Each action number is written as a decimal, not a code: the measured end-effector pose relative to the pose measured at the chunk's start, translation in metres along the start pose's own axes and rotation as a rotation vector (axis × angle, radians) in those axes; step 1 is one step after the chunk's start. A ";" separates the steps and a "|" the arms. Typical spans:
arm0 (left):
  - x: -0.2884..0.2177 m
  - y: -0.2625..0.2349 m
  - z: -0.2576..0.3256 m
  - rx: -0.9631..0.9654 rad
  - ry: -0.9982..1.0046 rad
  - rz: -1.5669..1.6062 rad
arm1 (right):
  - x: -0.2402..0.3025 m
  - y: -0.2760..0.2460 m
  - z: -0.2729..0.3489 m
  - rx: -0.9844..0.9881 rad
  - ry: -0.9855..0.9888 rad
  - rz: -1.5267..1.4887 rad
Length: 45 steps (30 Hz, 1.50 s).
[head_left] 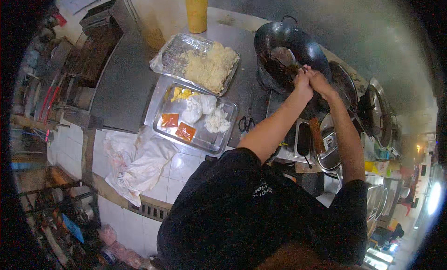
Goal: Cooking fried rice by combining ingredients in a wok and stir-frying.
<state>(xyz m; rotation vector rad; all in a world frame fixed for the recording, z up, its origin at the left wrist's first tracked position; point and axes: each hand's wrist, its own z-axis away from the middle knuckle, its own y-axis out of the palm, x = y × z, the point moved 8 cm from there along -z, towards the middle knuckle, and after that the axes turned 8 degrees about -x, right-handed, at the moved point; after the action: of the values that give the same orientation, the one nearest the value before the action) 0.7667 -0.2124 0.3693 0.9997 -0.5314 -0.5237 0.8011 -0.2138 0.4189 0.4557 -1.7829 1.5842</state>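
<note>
My left hand point(302, 78) and right hand point(318, 81) meet over the near side of the black wok point(307, 44), whose bowl spreads just beyond my fingers. My fingers are curled in, but I cannot tell whether they grip anything. Something brown and dark lies under them, too dim to make out, and my hands hide part of the near rim. Left of the wok, a strip of counter point(249, 55) separates it from the crumb-filled tray point(166, 67); to its right, a dark pan point(344, 81) crowds close.
</note>
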 end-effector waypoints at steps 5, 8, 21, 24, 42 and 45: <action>-0.002 0.012 0.000 0.050 0.055 0.051 | 0.022 -0.008 -0.007 0.057 -0.167 0.518; 0.009 0.005 0.005 -0.056 0.004 -0.085 | 0.017 -0.011 -0.004 -0.005 -0.009 0.325; 0.001 -0.001 -0.020 -0.073 -0.071 0.181 | 0.028 -0.002 0.000 0.054 -0.198 0.394; 0.010 -0.004 -0.026 -0.046 -0.148 0.043 | 0.034 -0.003 0.009 0.039 -0.199 0.479; 0.007 0.003 0.020 0.129 0.056 -0.166 | 0.030 -0.005 0.016 0.022 -0.177 0.527; 0.019 -0.001 0.018 0.120 0.020 -0.170 | 0.004 -0.015 0.018 -0.084 -0.291 0.490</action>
<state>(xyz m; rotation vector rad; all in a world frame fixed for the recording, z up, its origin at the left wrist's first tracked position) 0.7697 -0.2365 0.3794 1.1704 -0.4663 -0.6377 0.8037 -0.2336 0.4327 0.2242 -2.3052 1.8279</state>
